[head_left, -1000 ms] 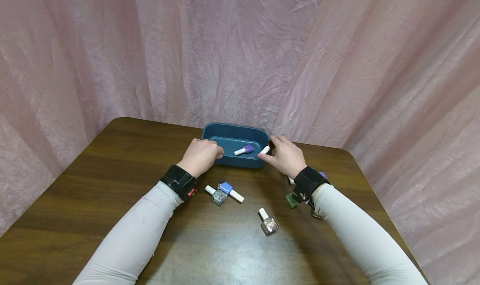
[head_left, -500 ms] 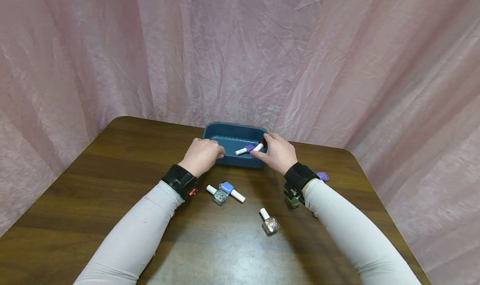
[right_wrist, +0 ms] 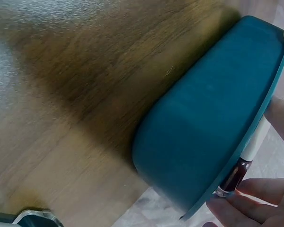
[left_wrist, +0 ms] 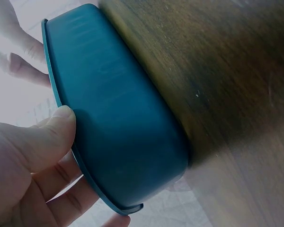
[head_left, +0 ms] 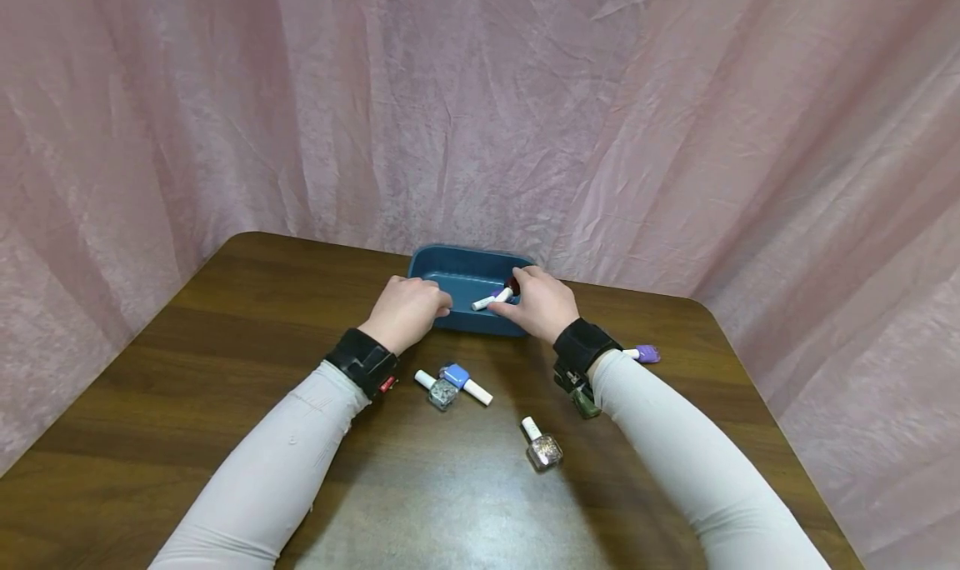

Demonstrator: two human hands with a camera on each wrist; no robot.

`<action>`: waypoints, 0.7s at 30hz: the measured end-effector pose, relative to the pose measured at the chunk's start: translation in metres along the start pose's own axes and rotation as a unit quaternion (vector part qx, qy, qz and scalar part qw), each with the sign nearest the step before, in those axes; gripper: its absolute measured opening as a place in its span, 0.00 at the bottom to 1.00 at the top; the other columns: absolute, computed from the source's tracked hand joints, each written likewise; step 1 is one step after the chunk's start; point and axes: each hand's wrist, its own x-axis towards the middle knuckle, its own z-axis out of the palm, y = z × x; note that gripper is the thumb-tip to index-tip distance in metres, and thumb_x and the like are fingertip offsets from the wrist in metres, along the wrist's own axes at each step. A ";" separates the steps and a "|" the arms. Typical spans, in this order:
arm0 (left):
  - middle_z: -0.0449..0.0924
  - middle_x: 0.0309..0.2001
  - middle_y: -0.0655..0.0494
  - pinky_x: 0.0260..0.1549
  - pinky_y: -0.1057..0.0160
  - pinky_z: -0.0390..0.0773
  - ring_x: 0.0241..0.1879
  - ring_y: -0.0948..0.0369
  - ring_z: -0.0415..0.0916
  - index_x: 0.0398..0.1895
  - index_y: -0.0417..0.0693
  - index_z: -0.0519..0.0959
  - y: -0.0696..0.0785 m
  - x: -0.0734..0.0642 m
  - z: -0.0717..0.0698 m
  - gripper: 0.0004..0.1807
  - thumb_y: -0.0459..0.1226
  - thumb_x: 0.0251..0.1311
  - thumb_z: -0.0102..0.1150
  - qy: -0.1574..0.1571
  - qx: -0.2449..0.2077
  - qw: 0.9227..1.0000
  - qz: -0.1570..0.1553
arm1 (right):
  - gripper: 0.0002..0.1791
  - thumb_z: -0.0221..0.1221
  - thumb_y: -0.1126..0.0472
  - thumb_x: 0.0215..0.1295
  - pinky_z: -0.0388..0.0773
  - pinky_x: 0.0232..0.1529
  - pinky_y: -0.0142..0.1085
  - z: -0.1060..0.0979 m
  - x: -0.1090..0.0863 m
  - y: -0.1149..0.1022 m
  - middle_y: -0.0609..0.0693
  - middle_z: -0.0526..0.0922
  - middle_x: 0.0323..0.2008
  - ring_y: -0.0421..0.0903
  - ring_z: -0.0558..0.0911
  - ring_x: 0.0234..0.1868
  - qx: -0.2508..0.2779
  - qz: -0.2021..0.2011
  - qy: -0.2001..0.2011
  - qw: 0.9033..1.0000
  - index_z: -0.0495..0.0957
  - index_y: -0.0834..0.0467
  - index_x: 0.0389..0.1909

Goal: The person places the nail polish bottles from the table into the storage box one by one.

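Note:
My left hand (head_left: 407,310) grips the near left rim of a blue-teal plastic bin (head_left: 480,323), thumb on its outer wall and fingers over the inside. In the left wrist view the thumb presses just below the bin's rim (left_wrist: 64,101). Over the bin's right end, my right hand (head_left: 546,303) holds a nail polish bottle (right_wrist: 236,175) with dark red polish and a white cap, between thumb and fingers. A purple nail polish bottle (head_left: 483,303) lies inside the bin, partly hidden behind the dark red one.
On the wooden table (head_left: 360,470) lie a silver glitter polish (head_left: 443,393), a blue polish (head_left: 454,376) touching it, and a gold glitter polish (head_left: 544,452). A green bottle (head_left: 585,404) and another purple polish (head_left: 647,353) lie by the right forearm. A pink curtain (head_left: 480,137) hangs behind.
My right hand has moved left with the dark red nail polish, from the bin's right edge to over its inside. The left hand stays on the rim.

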 end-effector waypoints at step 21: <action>0.91 0.37 0.56 0.48 0.40 0.82 0.42 0.52 0.88 0.40 0.55 0.95 0.003 -0.001 -0.001 0.05 0.38 0.74 0.71 -0.012 -0.003 1.000 -0.011 | 0.26 0.71 0.34 0.71 0.77 0.36 0.43 0.003 0.016 0.006 0.52 0.81 0.38 0.49 0.80 0.36 0.001 0.032 -0.080 0.996 0.83 0.56 0.38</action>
